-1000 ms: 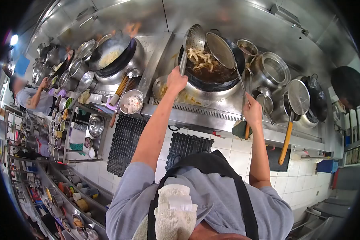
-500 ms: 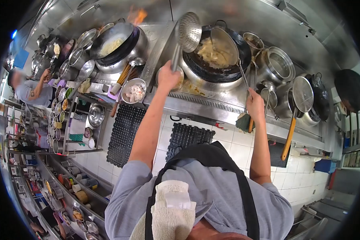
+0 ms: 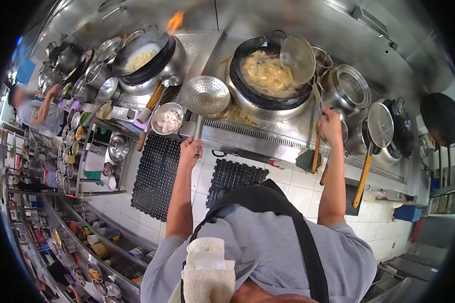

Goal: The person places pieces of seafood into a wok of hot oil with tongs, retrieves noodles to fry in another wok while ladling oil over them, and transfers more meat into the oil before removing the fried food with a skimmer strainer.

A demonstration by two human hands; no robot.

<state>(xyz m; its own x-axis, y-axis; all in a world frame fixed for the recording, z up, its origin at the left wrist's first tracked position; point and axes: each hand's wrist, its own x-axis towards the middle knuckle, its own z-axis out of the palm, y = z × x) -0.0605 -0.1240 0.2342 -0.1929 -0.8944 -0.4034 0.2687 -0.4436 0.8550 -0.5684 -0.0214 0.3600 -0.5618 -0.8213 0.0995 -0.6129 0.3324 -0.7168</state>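
Currently my left hand (image 3: 191, 150) grips skimmer (image 3: 206, 96), near-vertical, head up-frame; right hand (image 3: 330, 125) grips strainer (image 3: 297, 58), slanting upper-left; steel desk (image 3: 298, 123), tiled floor (image 3: 303, 194).

Cannot see the bottom of the wok (image 3: 270, 103) beneath the frothy liquid (image 3: 268, 76), nor its right rim, partly hidden behind the mesh strainer (image 3: 298, 59). Cannot see the gripped stretch of the skimmer (image 3: 205, 95) inside the left hand (image 3: 191, 150). Cannot identify most containers (image 3: 100, 250) at lower left, too small. Can see towel (image 3: 207, 275) and shirt (image 3: 283, 247) only partly, both cut off by the bottom edge.
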